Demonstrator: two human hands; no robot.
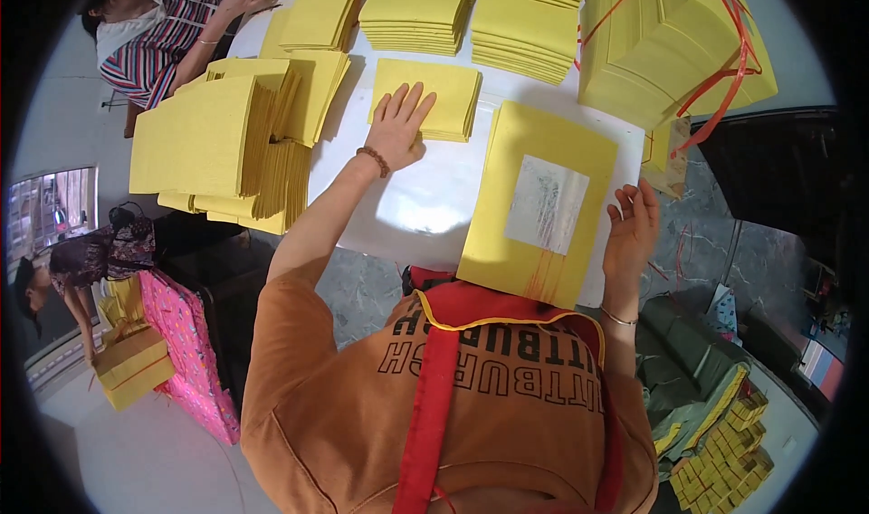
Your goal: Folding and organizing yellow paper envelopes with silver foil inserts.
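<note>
Yellow paper stack (pixel 536 202) under right hand (pixel 631 229)

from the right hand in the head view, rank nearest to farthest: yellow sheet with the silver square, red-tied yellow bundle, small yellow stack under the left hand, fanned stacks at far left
1. Yellow sheet with the silver square: touching the right hand, just to its left.
2. Red-tied yellow bundle: above the hand, at the table's right end.
3. Small yellow stack: table middle, under the left hand.
4. Fanned stacks: far left edge.

Matt yellow paper sheets (pixel 425 98), shiny silver foil square (pixel 546 204), glossy white table (pixel 425 211)
</note>
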